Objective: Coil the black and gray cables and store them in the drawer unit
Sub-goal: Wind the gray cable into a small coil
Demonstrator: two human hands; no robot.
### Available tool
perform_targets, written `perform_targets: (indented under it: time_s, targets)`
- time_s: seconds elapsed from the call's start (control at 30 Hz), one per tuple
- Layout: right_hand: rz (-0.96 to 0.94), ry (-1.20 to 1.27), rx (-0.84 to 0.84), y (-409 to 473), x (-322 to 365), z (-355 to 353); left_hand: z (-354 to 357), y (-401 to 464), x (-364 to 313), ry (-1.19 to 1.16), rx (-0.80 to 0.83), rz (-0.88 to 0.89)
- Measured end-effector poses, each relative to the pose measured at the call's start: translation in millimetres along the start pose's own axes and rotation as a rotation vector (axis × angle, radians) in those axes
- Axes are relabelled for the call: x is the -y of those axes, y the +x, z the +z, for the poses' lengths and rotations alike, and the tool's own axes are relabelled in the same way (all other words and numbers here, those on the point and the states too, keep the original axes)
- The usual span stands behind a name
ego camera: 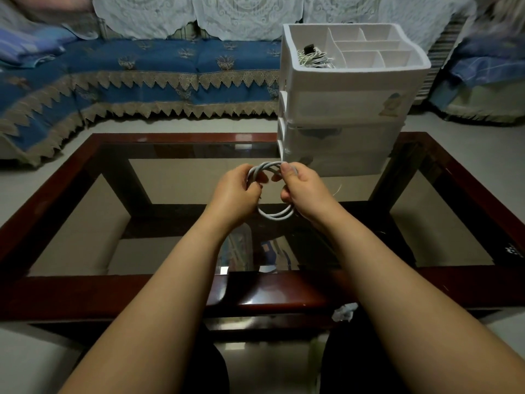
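A home living room: a long sofa draped in blue patterned cloth with tan lace trim (142,69), white lace covers over its backrest (241,12), and a dark red wood-framed glass coffee table (85,155).

A glass-topped coffee table (85,155) with a dark reddish wooden frame fills the foreground, its pane reflecting the dim room. Beyond its far edge stands a sofa (142,69) under a blue patterned cover trimmed with tan lace points. White lace cloth (241,12) drapes the backrest. The floor (184,125) is pale.
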State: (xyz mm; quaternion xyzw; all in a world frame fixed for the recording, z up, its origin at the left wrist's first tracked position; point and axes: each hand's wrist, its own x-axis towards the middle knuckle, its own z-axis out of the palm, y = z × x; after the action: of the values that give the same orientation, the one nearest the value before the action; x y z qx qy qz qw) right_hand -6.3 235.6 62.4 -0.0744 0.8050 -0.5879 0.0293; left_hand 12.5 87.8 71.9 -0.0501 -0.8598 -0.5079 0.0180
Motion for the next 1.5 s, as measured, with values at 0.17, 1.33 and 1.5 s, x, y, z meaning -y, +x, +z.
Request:
perform_targets:
  time_s: [0.17,1.33,1.5]
  targets:
    - [-0.007,0.154,0.054,-3.1,1.6,-12.2,-16.9,2.9,3.4,-0.457,0.402,-0.013]
    - [-0.031,0.011,0.445,-12.6,4.6,-17.9,0.6,2.2,0.8,-1.417,0.205,-0.33]
    - [-0.087,-0.022,0.274,-12.3,5.9,-11.8,-0.5,0.4,-4.2,-1.472,0.142,-0.369]
